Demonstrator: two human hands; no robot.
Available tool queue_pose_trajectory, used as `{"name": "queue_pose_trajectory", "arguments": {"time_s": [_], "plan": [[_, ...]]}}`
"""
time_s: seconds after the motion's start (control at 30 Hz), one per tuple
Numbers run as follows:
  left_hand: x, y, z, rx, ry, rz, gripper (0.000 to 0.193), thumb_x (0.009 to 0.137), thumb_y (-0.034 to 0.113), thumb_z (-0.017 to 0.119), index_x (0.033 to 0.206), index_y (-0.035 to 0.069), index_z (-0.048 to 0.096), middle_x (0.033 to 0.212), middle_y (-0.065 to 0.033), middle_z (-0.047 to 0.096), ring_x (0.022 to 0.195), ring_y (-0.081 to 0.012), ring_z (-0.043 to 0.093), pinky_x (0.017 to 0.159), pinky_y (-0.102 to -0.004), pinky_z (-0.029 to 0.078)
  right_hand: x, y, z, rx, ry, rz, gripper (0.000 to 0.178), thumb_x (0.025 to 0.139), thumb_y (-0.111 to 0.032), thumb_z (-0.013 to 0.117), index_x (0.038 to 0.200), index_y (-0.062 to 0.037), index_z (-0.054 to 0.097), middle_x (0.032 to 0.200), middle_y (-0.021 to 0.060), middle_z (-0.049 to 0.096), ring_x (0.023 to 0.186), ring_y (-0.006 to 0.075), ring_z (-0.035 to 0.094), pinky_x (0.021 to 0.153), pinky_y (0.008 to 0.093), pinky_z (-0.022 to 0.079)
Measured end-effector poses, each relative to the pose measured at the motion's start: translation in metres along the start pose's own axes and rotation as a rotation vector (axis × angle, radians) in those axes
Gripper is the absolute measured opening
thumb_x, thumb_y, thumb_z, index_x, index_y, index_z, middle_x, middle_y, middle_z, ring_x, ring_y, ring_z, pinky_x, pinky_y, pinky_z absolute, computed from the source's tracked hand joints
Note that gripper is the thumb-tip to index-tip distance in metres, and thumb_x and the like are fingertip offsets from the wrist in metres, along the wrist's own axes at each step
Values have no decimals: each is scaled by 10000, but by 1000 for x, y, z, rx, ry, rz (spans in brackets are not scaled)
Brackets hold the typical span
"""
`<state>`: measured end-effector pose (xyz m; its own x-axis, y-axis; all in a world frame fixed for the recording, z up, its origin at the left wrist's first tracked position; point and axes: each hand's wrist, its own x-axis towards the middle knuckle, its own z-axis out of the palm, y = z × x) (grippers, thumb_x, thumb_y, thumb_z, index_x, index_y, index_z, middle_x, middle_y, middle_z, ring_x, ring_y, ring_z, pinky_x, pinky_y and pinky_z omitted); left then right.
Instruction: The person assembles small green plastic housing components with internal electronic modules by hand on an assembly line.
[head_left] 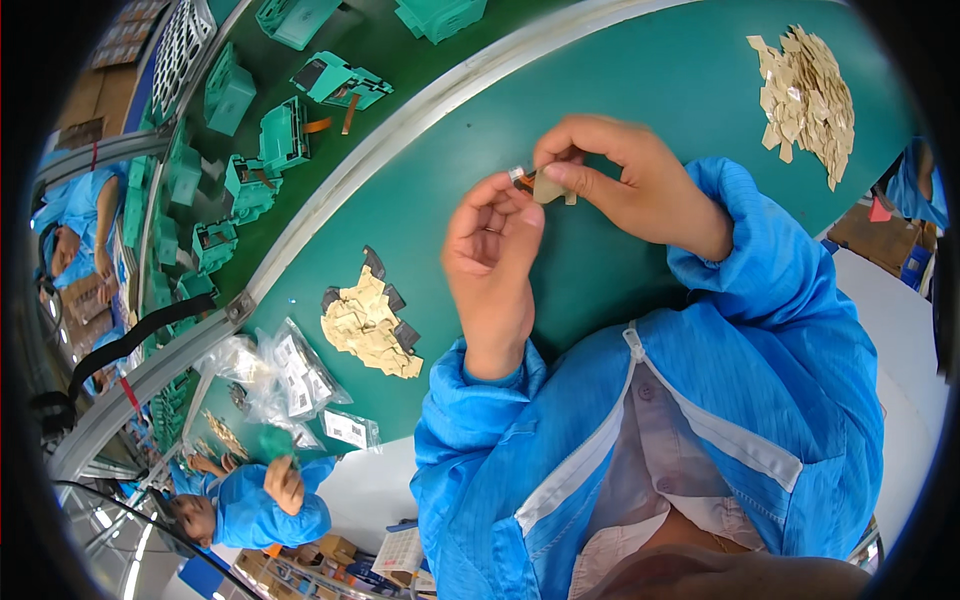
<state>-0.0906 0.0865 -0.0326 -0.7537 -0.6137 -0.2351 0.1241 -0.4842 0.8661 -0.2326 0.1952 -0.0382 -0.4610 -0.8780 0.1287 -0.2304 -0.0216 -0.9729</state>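
Over the green table, my two hands meet at a small part. My right hand pinches a flat tan piece between thumb and fingertips. Just beside it, the fingertips of my left hand grip a small part with an orange strip and a pale, shiny end. Whether the tan piece is joined to the strip, I cannot tell. A pile of tan pieces mixed with dark small parts lies left of my left hand. Farther right is a bigger heap of flat tan pieces.
Clear plastic bags with labels lie at the table's left end. Beyond a pale rail, a green conveyor carries several green fixtures, some with orange strips. Another person in blue sits at lower left, and others work across the line.
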Motion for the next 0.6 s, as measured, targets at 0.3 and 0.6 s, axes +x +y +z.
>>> {"name": "queue_pose_trajectory", "arguments": {"time_s": [0.3, 0.6], "plan": [[4, -7, -5, -49, 66, 47, 134, 964, 43, 623, 1095, 16, 619, 1004, -82, 682, 923, -171, 657, 855, -305, 528, 2, -6, 8, -528, 304, -365, 180, 863, -125, 684, 1031, -68, 656, 967, 72, 604, 873, 276, 584, 740, 376, 446], [0, -11, 5, -1, 146, 159, 140, 968, 35, 619, 1100, -12, 609, 1026, -105, 693, 929, -175, 672, 857, -306, 546, -1, -6, 21, -564, 287, -399, 198, 816, -114, 714, 1001, -70, 660, 941, 51, 613, 841, 244, 600, 728, 375, 451]]}}
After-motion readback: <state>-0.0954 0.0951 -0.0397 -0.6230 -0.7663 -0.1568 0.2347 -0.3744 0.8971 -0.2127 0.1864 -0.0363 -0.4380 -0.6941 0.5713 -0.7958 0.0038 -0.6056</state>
